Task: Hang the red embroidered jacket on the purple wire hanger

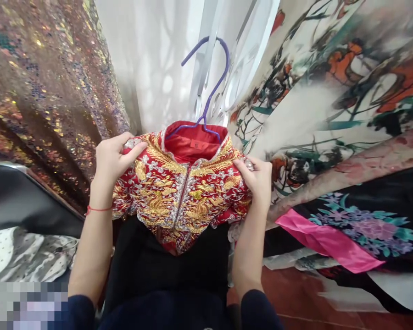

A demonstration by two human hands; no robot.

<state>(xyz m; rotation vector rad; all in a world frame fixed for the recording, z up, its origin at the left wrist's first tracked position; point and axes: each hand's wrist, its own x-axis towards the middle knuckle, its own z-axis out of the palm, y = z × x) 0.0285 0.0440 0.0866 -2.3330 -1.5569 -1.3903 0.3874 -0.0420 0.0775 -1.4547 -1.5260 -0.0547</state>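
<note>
A red jacket (pixel 158 192) with gold and silver embroidery, a stand collar and a front closing spreads between my hands. Inside its neck sits a purple hanger (pixel 226 59), whose hook rises above the collar and passes by a white openwork panel. My left hand (pixel 115 156) pinches the jacket's left shoulder, thumb on top. The other shoulder is gripped by my right hand (pixel 256 176), thumb in front and fingers mostly behind the cloth. A small red label (pixel 197 145) shows inside the collar. The jacket's lower part hangs over my dark clothes.
Sequined fabric (pixel 55 78) hangs at the left, above a black chair (pixel 24 197) with patterned cloth (pixel 30 252) on it. A white openwork panel (pixel 251 55) stands ahead. To the right hang painted fabric (pixel 306 105) and black floral cloth (pixel 371 224) with a pink band.
</note>
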